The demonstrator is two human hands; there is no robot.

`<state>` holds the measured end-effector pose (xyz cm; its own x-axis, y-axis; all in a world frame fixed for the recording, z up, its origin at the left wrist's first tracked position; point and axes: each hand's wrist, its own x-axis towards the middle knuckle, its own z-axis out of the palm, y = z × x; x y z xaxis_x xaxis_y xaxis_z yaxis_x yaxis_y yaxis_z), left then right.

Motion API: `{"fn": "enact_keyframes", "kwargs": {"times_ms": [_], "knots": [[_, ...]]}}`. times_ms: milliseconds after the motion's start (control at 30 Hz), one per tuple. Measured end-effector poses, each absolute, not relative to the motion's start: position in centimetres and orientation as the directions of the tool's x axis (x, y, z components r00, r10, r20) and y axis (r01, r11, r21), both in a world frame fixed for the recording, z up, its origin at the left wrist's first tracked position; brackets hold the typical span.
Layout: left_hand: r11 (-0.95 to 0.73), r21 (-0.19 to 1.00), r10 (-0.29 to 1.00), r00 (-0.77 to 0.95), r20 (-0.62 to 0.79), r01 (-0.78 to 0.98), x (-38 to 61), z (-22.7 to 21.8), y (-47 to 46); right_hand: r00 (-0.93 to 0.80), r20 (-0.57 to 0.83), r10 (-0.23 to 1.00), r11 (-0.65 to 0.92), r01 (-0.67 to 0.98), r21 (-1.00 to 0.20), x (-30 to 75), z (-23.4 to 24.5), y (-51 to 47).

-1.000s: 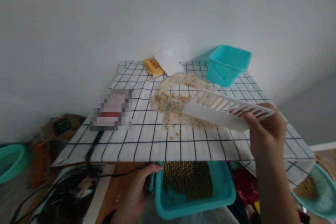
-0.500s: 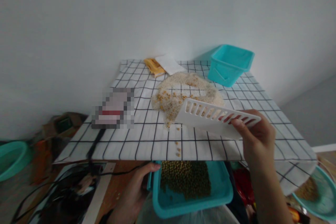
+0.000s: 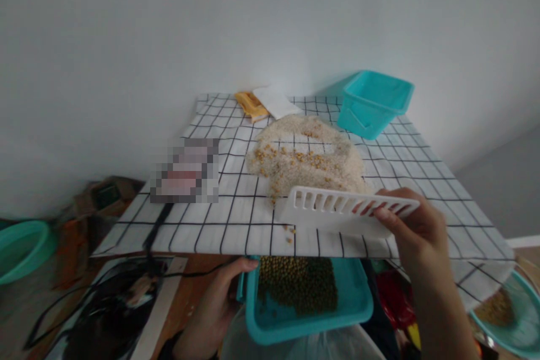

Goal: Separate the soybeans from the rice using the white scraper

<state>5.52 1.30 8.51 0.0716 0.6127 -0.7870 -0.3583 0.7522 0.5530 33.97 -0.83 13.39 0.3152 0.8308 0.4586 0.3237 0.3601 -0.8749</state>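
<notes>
My right hand [image 3: 415, 230] grips a white slotted plastic panel [image 3: 337, 209] and holds it edge-down on the checked tablecloth [image 3: 211, 219], just in front of a heap of rice mixed with yellow beans [image 3: 307, 154]. A few loose beans [image 3: 289, 232] lie by the panel near the table's front edge. My left hand [image 3: 217, 304] clasps the left rim of a teal tray [image 3: 354, 315] held below the table edge; the tray holds a pile of beans [image 3: 297, 284].
A second teal bin [image 3: 373, 102] stands at the back right of the table, with an orange packet [image 3: 251, 106] and white paper [image 3: 276, 102] behind the heap. A teal bowl [image 3: 506, 315] sits low right, another teal bowl [image 3: 21, 247] far left, cables [image 3: 105, 292] below.
My right hand has dragged the slotted panel toward the front edge, off the heap. A few beans have come along with it. The left hand and tray have stayed under the edge.
</notes>
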Motion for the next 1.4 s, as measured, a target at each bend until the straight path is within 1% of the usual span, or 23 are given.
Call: {"fn": "enact_keyframes", "kwargs": {"times_ms": [167,233,300,367,433,500,533,600,667,700,800,933,1000,1133,1267,1400], "knots": [[0.761,0.545,0.605,0.079,-0.793,-0.352,5.6,8.7,1.4,0.203,0.396,0.895,0.360,0.195,-0.912,34.5,13.4,-1.5],[0.759,0.552,0.607,0.070,-0.791,-0.344,5.6,8.6,1.5,0.211,0.389,0.897,0.363,0.153,-0.919,34.8,13.3,-1.7],[0.751,0.565,0.620,0.071,-0.781,-0.342,5.5,8.4,1.5,0.274,0.399,0.875,0.374,0.143,-0.916,35.3,13.0,-1.8],[0.743,0.573,0.632,0.080,-0.771,-0.345,5.4,8.1,1.4,0.379,0.408,0.830,0.375,0.162,-0.913,35.7,12.8,-1.3],[0.739,0.577,0.638,0.083,-0.766,-0.348,5.3,7.9,1.4,0.494,0.422,0.760,0.382,0.186,-0.905,36.1,12.8,-0.3],[0.735,0.583,0.640,0.071,-0.765,-0.346,5.4,7.9,1.5,0.578,0.457,0.676,0.440,0.182,-0.880,36.5,13.1,1.2],[0.737,0.580,0.636,0.069,-0.768,-0.347,5.4,8.0,1.5,0.594,0.478,0.647,0.472,0.180,-0.863,36.7,13.4,2.0],[0.747,0.562,0.622,0.074,-0.780,-0.355,5.7,8.3,1.6,0.639,0.492,0.591,0.487,0.202,-0.849,37.2,13.9,3.7],[0.754,0.543,0.607,0.076,-0.791,-0.369,5.9,8.6,1.6,0.653,0.547,0.524,0.514,0.268,-0.814,37.5,14.5,5.2],[0.754,0.541,0.605,0.074,-0.793,-0.373,5.9,8.6,1.5,0.639,0.562,0.525,0.509,0.294,-0.809,37.7,14.7,5.8],[0.748,0.566,0.621,0.065,-0.781,-0.346,5.8,8.4,1.4,0.597,0.563,0.571,0.476,0.318,-0.820,37.9,15.0,7.5],[0.722,0.625,0.666,0.051,-0.745,-0.298,5.6,7.8,1.2,0.543,0.523,0.656,0.414,0.320,-0.852,38.3,15.0,9.9],[0.722,0.628,0.665,0.041,-0.745,-0.290,5.7,7.7,1.2,0.526,0.501,0.687,0.379,0.328,-0.865,38.6,14.8,11.1],[0.747,0.598,0.643,0.088,-0.760,-0.290,5.7,7.4,1.4,0.500,0.403,0.766,0.336,0.224,-0.915,39.3,14.3,13.1],[0.735,0.617,0.655,0.059,-0.753,-0.283,5.6,7.0,1.4,0.469,0.303,0.830,0.281,0.118,-0.952,39.6,13.5,14.2],[0.766,0.566,0.613,0.082,-0.786,-0.304,5.7,7.6,1.3,0.438,0.217,0.872,0.219,0.048,-0.975,39.9,13.0,15.0]]}}
